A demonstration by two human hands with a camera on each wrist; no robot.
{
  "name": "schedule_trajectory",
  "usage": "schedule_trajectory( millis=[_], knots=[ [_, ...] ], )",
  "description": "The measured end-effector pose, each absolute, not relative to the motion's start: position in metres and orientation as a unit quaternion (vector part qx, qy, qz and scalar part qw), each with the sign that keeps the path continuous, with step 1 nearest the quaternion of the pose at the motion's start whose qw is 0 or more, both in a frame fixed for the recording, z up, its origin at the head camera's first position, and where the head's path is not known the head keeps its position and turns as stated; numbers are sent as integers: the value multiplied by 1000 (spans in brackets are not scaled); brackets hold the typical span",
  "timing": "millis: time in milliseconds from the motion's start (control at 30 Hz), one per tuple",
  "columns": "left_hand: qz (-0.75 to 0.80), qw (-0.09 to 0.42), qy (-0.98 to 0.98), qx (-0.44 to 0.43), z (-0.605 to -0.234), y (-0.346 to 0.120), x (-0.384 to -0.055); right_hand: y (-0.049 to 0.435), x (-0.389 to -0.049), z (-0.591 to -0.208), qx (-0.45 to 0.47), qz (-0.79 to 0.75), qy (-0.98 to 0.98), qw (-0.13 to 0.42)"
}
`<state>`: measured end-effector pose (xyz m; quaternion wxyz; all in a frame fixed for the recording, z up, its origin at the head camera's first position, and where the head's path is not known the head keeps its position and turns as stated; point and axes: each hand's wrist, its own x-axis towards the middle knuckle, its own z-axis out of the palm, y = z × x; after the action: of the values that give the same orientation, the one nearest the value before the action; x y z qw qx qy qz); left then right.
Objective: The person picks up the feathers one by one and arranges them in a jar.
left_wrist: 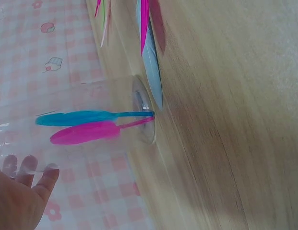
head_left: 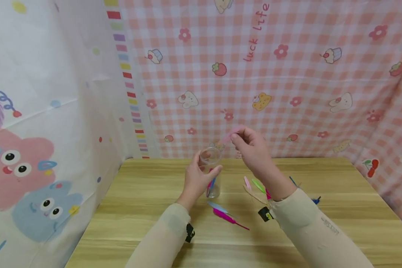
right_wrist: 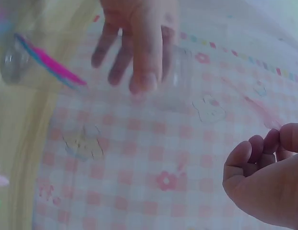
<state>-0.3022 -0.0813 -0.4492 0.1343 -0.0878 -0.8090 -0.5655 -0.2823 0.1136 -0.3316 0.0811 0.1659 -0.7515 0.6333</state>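
Observation:
My left hand [head_left: 195, 178] grips a tall clear plastic jar [head_left: 214, 191], fingers and thumb curled round its upper part. The jar stands upright on the table, its round mouth uncovered. Inside it, a blue feather [left_wrist: 74, 118] and a magenta feather [left_wrist: 86, 132] lean with their quills at the bottom. Up and to the right of the mouth, my right hand [head_left: 254, 149] pinches a pale pink feather [head_left: 228, 136] between thumb and fingers. That feather points toward the jar, its thin end [right_wrist: 235, 87] outside it.
On the wooden table [head_left: 120, 223], a magenta feather [head_left: 224, 216] and a light blue feather [head_left: 217, 207] lie in front of the jar. Under the right forearm are pink [head_left: 247, 181] and green [head_left: 258, 185] feathers; a dark blue one [head_left: 316, 201] lies farther right. A checked cloth [head_left: 194, 82] hangs behind.

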Motion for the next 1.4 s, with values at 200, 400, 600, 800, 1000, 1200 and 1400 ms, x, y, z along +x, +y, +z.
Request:
schedule_trajectory(
  millis=[200, 400, 600, 800, 1000, 1200, 1400],
  knots=[
    [-574, 128, -804, -87, -451, -82, -303, 96, -292, -347, 174, 615, -766, 67],
    [-574, 128, -803, -95, -450, -84, -303, 95, -293, -359, 137, 563, -812, 64],
    [-570, 134, -805, -98, -450, -83, -303, 102, -294, -369, 124, 553, -822, 58],
    [-569, 137, -805, -93, -450, -83, -303, 113, -290, -385, 125, 532, -836, 49],
    [-571, 133, -805, -94, -450, -83, -302, 125, -282, -418, 144, 449, -882, 20],
    [-570, 130, -807, -86, -450, -82, -302, 124, -263, -457, 239, 312, -918, -54],
    [-563, 131, -812, -78, -450, -81, -302, 108, -240, -485, 287, 188, -938, -40]
  ],
)
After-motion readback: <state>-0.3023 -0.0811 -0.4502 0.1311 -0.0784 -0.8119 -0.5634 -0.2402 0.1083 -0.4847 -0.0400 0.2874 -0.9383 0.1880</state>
